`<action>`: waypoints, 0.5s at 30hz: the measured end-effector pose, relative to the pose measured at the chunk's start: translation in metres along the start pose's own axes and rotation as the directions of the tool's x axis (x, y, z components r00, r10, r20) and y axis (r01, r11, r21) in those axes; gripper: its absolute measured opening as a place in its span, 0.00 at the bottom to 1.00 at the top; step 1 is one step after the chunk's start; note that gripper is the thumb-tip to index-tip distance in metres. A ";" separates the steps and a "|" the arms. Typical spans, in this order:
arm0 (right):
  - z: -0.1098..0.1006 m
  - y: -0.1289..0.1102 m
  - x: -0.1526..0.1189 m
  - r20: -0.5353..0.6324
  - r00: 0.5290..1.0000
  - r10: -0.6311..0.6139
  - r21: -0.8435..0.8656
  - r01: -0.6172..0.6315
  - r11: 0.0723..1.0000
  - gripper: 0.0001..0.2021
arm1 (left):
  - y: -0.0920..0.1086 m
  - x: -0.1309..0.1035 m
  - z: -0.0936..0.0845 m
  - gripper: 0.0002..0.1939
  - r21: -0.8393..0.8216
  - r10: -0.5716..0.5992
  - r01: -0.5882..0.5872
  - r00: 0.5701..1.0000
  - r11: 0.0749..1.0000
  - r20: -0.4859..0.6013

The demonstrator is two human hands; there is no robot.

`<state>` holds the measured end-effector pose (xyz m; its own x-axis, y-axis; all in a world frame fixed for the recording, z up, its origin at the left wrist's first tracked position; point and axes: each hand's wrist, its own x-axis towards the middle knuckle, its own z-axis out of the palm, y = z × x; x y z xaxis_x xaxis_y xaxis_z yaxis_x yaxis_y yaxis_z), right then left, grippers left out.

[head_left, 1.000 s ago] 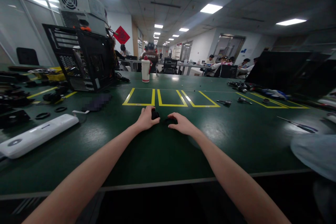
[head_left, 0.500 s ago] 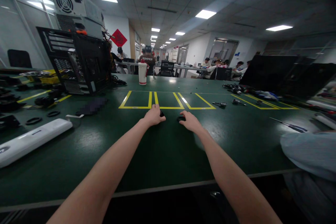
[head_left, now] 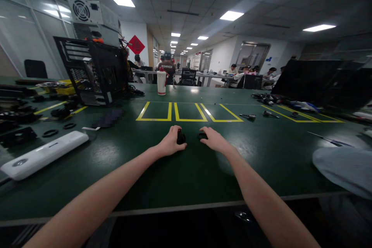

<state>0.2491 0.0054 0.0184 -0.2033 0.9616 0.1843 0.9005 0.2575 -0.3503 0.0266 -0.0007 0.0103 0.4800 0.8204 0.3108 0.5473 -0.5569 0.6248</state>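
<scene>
Just above the green tabletop [head_left: 192,170], my left hand [head_left: 169,141] curls its fingers and thumb around a small black rounded part [head_left: 181,137]. Its exact kind is too dark to make out. To the right, my right hand [head_left: 215,139] grips a low, dark ring-like part [head_left: 202,135] between thumb and fingers, partly hidden by them. A short gap separates the two parts. Beyond both hands lie yellow tape outlines [head_left: 190,120] on the table.
On the left stand a white power strip [head_left: 46,154], black rings [head_left: 50,133] and an open computer case [head_left: 101,69]. A white cup [head_left: 161,83] is at the back. On the right are metal parts [head_left: 248,116], a screwdriver [head_left: 334,141] and a person's light sleeve [head_left: 343,170].
Both hands have come back toward me, away from the tape outlines, each with its black part. More of the left part shows. The view has shifted slightly left.
</scene>
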 end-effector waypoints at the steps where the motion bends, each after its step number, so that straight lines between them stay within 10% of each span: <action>1: 0.000 -0.001 -0.001 -0.001 1.000 -0.008 0.015 0.008 1.000 0.20 | -0.001 -0.007 -0.004 0.28 -0.030 0.001 -0.001 1.000 1.000 0.016; 8: -0.008 -0.053 -0.030 0.053 0.974 -0.221 0.181 0.208 0.961 0.24 | -0.001 -0.037 -0.025 0.31 -0.008 0.023 -0.022 0.999 1.000 0.027; 15: -0.012 -0.135 -0.110 0.118 0.925 -0.363 0.375 0.297 0.878 0.23 | 0.046 -0.114 -0.049 0.28 -0.039 0.092 -0.085 0.971 0.996 0.223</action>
<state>0.1542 -0.1362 0.0561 -0.5596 0.8068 0.1893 0.5862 0.5468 -0.5978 -0.0361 -0.1131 0.0385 0.6689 0.7161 0.1996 0.4771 -0.6194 0.6234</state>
